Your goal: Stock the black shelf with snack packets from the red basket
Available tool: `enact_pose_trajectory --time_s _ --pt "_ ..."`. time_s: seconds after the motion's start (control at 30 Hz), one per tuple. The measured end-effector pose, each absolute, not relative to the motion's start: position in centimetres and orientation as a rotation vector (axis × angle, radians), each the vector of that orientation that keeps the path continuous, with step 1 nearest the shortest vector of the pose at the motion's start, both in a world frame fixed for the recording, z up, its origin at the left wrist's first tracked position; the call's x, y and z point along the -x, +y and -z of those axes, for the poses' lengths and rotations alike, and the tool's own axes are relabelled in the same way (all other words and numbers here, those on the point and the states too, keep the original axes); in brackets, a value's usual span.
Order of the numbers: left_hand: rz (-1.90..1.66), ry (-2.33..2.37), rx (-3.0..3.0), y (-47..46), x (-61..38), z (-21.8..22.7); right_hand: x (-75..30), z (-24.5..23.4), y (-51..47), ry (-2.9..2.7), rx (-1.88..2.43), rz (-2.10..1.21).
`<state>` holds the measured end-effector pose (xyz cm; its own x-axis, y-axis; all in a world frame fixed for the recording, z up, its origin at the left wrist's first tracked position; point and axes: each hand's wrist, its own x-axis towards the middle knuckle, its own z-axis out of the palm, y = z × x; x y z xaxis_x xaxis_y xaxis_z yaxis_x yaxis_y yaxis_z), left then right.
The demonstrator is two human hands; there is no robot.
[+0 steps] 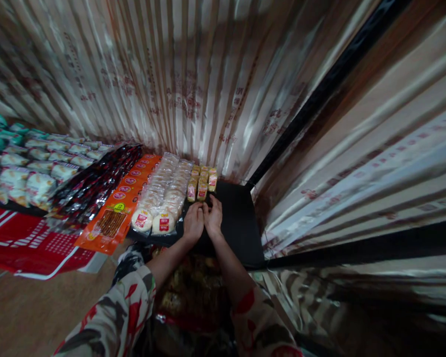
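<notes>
My left hand (193, 223) and my right hand (213, 218) rest side by side on a black surface (241, 223), fingers curled and touching at the near end of two short rows of small yellow-and-red wrapped snack packs (201, 182). What the fingers hold is hidden from me. Just left of my left hand lie two rows of round white buns in clear wrappers with red labels (161, 198). Both sleeves carry a red and grey floral print.
Orange snack packets (119, 208), dark red-black packets (92, 186) and white-green bags (33, 168) lie in rows to the left. A red printed sheet (26, 243) covers the left edge. Shiny striped curtains (193, 84) enclose the back and right. A bag of goods (193, 292) sits below my arms.
</notes>
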<state>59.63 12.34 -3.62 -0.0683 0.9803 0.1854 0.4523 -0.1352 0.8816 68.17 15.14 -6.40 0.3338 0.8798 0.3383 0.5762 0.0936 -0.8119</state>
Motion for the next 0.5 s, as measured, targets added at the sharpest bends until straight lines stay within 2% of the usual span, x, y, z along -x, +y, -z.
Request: enact_pose_trajectory --time_s 0.17,0.3,0.37,0.5 --pt "-1.143 1.529 -1.626 6.3 -57.0 4.6 -67.3 5.8 9.2 -1.313 1.514 -0.469" --pt "-0.939 1.505 -1.692 1.0 -54.4 6.3 -66.2 6.5 3.2 -1.334 1.453 -0.595" --pt "-0.729 1.472 -1.768 -0.9 -53.1 7.3 -65.8 7.2 0.5 -1.425 1.465 -0.644" --pt "-0.094 1.442 -1.926 -3.4 -50.7 9.0 -65.2 9.2 -3.7 -1.745 1.531 -0.759"
